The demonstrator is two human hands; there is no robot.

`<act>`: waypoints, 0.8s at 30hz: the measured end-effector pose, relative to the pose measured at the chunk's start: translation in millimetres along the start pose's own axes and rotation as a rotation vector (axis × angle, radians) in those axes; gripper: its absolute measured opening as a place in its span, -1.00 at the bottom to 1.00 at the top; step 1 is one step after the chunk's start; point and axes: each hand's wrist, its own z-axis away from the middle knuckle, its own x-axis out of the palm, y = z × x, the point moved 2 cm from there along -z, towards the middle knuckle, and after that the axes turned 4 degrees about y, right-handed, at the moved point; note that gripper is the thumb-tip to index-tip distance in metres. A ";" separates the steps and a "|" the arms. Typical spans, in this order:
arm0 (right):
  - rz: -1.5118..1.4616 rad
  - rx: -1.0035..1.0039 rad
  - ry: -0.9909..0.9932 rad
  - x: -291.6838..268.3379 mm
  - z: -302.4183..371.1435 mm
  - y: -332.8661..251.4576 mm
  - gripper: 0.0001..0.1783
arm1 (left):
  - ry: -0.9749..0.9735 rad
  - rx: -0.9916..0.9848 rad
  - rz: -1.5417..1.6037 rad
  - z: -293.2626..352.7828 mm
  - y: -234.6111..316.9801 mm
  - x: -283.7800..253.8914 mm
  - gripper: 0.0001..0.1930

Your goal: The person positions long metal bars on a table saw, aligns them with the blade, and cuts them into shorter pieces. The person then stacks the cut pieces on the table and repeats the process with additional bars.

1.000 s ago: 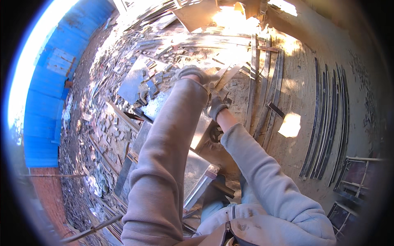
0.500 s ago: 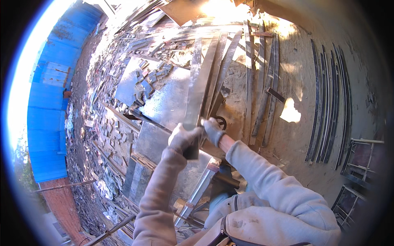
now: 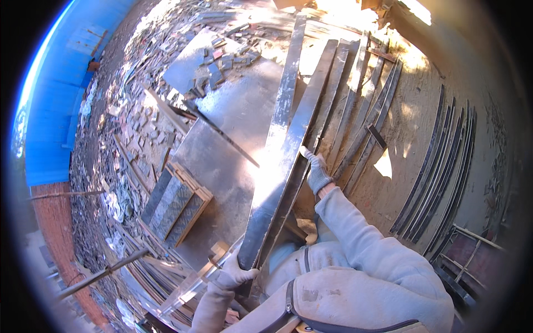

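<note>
A long, dark, smooth-faced board strip [image 3: 297, 144] lies slantwise across the metal table [image 3: 216, 161], its near end close to my body. My gloved left hand [image 3: 236, 273] grips that near end, thumb and fingers around it. Farther up, my gloved right hand [image 3: 317, 171] is closed on the strip's right edge, its fingertips partly hidden. A second dark edge runs along the strip's right side; I cannot tell whether it is another strip beneath. Another long strip [image 3: 286, 89] lies on the table just to the left.
A short stack of cut boards [image 3: 180, 205] sits on the table's left part. Offcuts [image 3: 222, 61] lie at its far end, and scrap covers the ground on the left. More long strips [image 3: 361, 116] stretch away at right; further ones [image 3: 438, 172] lie on the ground.
My left hand has come down toward my body with the strip's near end. My right hand has shifted right along its edge. The view has turned, showing the board stack more fully.
</note>
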 end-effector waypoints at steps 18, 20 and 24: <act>-0.013 -0.005 -0.255 73.2 47.3 -20.1 -0.48 | -0.126 -0.288 0.916 28.1 -117.0 27.4 0.02; 0.044 -0.210 -0.209 70.5 51.4 -27.2 -0.51 | -0.117 -0.179 0.948 31.3 -105.5 31.9 0.13; 0.056 -0.061 -0.103 69.7 55.4 -25.4 -0.39 | -0.033 -0.063 0.886 34.9 -96.3 43.5 0.11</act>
